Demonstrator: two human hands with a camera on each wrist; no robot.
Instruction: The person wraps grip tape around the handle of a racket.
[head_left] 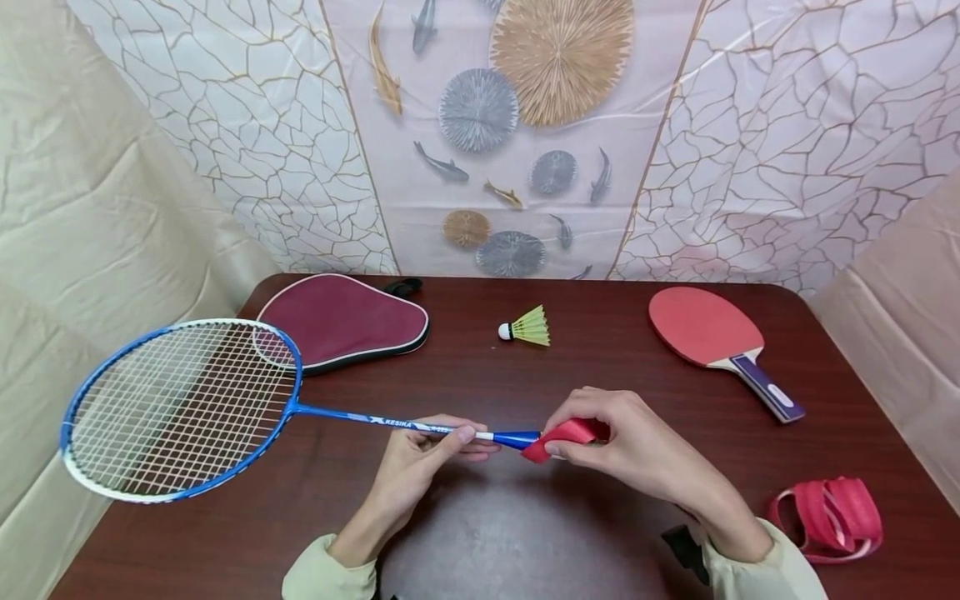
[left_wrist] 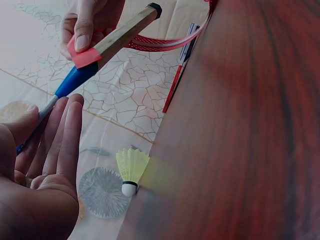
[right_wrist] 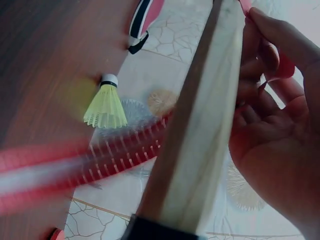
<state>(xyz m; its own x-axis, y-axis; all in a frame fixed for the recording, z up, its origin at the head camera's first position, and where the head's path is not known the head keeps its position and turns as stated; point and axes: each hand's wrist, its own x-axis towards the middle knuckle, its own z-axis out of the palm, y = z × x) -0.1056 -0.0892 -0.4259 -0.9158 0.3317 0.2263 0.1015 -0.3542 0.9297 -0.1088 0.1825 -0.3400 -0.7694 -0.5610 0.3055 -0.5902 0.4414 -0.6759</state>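
A badminton racket (head_left: pixel 330 412) with a blue and white frame is held level above the table, its head to the left. My left hand (head_left: pixel 420 467) holds its shaft between the thumb and the fingers beneath. Just past the blue cone (left_wrist: pixel 75 80), my right hand (head_left: pixel 622 433) pinches a red tape (head_left: pixel 567 434) against the top of the handle. The handle's bare wood (right_wrist: pixel 200 125) shows in both wrist views, but the right hand hides it in the head view. A perforated red strip (left_wrist: pixel 160 45) hangs behind the handle in the left wrist view.
Loose loops of red grip tape (head_left: pixel 840 517) lie at the table's right. A red table tennis bat (head_left: pixel 705 325) rests at the back right, a yellow shuttlecock (head_left: pixel 528 326) at the back middle, and a maroon bat case (head_left: pixel 345 321) at the back left, partly behind the racket head.
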